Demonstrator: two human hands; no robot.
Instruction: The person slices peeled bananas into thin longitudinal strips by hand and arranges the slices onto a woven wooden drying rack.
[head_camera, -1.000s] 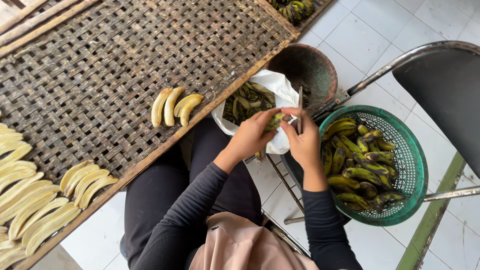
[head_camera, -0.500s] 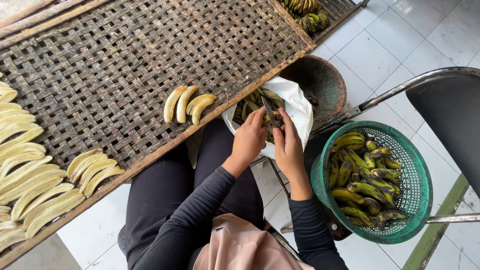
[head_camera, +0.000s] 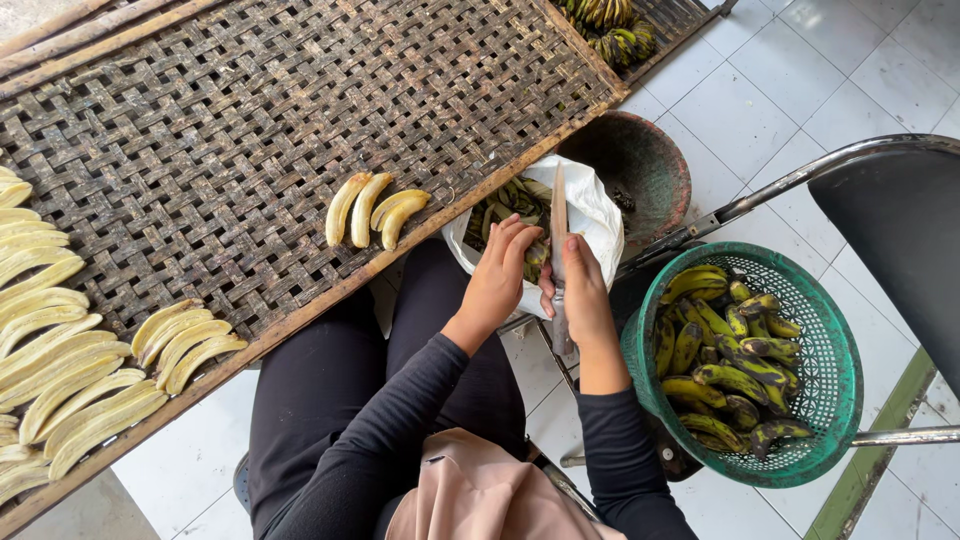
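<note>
Banana (head_camera: 536, 258), green-skinned, sits in the left hand (head_camera: 497, 278) over the white bag (head_camera: 590, 215) of peels at the person's knees, with only a bit of it showing past the fingers. From the largest thing down: the woven bamboo tray (head_camera: 300, 110) fills the upper left and carries rows of peeled pale bananas, 4 of them (head_camera: 375, 208) near its front edge just left of the bag; a black chair (head_camera: 900, 230) stands at the right; a green basket (head_camera: 800, 290) holds many unpeeled bananas beside the right forearm; a brown bowl (head_camera: 640, 165) sits behind the bag. The left hand is closed around the banana; the right hand (head_camera: 583, 290) grips a knife (head_camera: 558, 215) with the blade running up between both hands. My judgement is that the blade lies very near the left fingers, so a slip on the tough skin could nick them, and the banana could drop into the peels if the grip loosens. The bag rests close to the tray edge and might tip. The floor is white tile (head_camera: 780, 90) with grey joints, a green strip shows at the lower right, and daylight is even.
</note>
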